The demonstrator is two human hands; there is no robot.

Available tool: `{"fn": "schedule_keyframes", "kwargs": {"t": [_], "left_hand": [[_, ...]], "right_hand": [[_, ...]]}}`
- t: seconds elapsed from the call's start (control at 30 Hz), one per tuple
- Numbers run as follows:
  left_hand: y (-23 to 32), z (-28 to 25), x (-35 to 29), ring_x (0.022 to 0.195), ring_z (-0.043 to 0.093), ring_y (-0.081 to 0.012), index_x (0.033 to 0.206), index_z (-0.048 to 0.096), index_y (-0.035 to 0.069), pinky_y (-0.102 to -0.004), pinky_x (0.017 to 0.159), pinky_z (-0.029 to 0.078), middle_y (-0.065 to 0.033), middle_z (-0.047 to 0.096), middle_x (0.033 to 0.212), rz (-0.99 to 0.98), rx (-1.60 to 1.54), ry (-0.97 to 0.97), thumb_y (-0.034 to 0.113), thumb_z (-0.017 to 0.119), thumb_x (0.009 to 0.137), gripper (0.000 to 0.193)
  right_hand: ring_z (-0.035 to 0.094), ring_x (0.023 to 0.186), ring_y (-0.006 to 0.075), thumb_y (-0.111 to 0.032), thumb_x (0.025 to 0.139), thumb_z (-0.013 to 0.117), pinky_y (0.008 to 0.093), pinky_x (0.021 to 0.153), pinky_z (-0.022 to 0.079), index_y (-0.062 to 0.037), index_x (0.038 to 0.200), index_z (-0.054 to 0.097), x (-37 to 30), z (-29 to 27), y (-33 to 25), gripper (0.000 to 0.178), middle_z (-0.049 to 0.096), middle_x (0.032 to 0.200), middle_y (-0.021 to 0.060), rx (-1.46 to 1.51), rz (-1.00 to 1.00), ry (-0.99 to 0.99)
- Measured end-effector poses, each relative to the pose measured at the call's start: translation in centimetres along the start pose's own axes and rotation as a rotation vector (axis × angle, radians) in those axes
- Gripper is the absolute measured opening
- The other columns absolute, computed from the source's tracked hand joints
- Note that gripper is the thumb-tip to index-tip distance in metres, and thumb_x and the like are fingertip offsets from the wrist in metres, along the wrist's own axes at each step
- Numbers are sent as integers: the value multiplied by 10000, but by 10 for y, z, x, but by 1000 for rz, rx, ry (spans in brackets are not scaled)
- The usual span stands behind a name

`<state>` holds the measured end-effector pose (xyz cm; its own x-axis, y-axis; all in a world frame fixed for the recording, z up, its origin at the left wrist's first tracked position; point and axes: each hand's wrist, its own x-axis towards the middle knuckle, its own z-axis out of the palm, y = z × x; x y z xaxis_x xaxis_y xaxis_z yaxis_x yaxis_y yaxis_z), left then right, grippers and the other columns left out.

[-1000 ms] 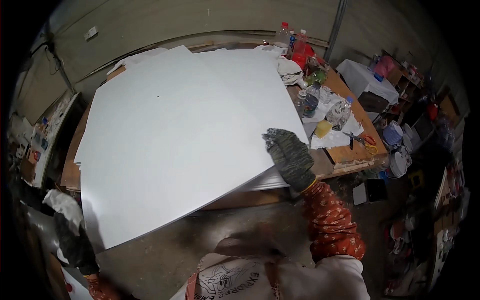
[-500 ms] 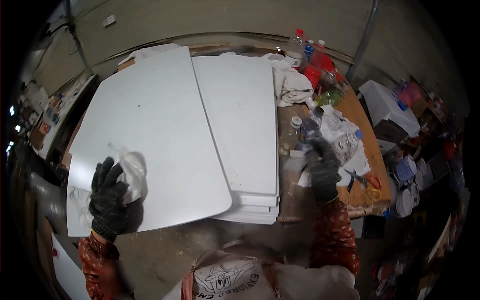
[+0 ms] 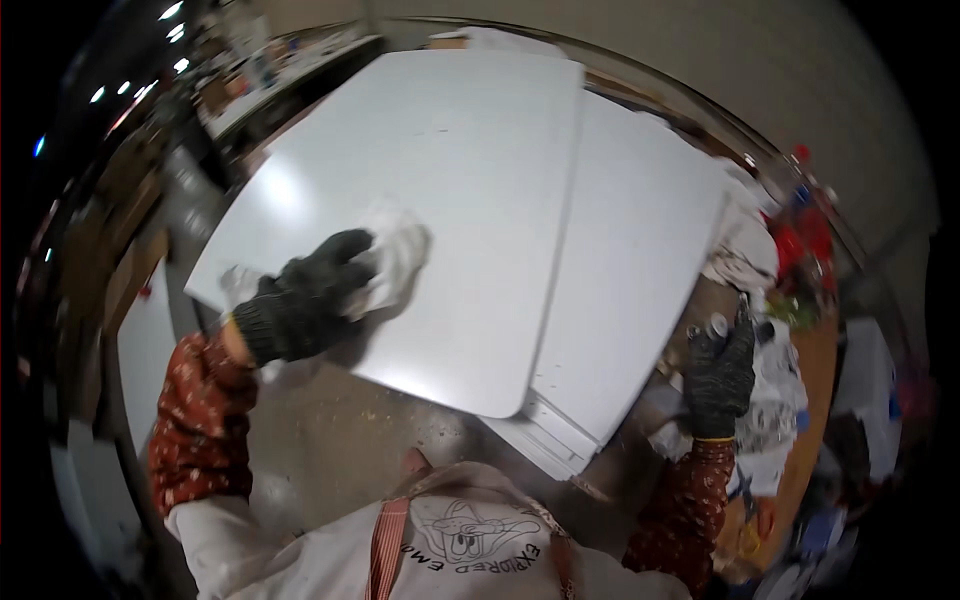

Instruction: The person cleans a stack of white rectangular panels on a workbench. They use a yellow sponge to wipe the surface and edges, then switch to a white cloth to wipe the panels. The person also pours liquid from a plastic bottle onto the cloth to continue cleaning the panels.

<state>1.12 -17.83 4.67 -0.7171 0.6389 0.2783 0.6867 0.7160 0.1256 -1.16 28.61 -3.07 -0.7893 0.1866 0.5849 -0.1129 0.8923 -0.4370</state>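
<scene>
My left hand [image 3: 305,300], in a dark knitted glove, is closed on a crumpled white cloth [image 3: 402,250] and presses it to the top white panel [image 3: 470,200]. This panel has a rounded near corner and lies askew on a stack of white panels [image 3: 635,220]. Another crumpled white cloth [image 3: 240,284] sits at its left edge, partly behind my left hand. To the right of the stack, my right hand [image 3: 722,375], gloved alike, reaches over the table with its fingers apart. A small white cap [image 3: 717,324] shows between finger and thumb; what it tops is hidden.
Along the table's right side lie a rumpled pale cloth [image 3: 745,245], red items [image 3: 805,240], white paper or plastic [image 3: 775,390] and scissors with orange and yellow handles [image 3: 750,535]. A long cluttered bench [image 3: 290,75] stands at the far left; a white box [image 3: 868,390] is on the right.
The view has swung left, shifting the panels to the right in the picture. My left hand has slid the cloth farther in over the top panel. My right hand stays near the white cap.
</scene>
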Motion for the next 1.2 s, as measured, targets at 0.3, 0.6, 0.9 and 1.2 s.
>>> {"fn": "schedule_keyframes", "kwargs": {"t": [0.3,0.6,0.9,1.2], "left_hand": [[-5,11,4,1260,369,-212,1295,369,52,-401,1025,365,-192,379,1344,-100,50,113,272,573,859,529],[-4,2,-61,1129,492,-324,1085,592,32,-459,956,391,-171,505,1224,-186,-88,149,293,597,831,365],[-58,15,-98,1150,507,-286,1223,470,8,-400,996,400,-178,508,1252,-315,-45,344,273,682,787,552],[-68,25,-233,998,587,-185,1172,520,0,-322,881,473,-104,612,1084,-981,-767,1071,106,741,681,548]], "right_hand": [[558,1083,305,-192,822,613,377,922,441,-34,1263,493,-4,18,17,484,574,1195,166,14,-140,54],[541,1034,202,-122,870,627,300,884,461,-21,1277,456,50,-79,-113,454,550,1186,104,413,-242,121],[521,1052,173,-23,809,649,291,917,420,-18,1227,486,95,21,-218,449,523,1253,90,720,-516,-164],[551,942,143,-118,834,633,278,775,486,-46,1305,445,146,142,-178,512,570,1092,97,1225,-369,-569]]}}
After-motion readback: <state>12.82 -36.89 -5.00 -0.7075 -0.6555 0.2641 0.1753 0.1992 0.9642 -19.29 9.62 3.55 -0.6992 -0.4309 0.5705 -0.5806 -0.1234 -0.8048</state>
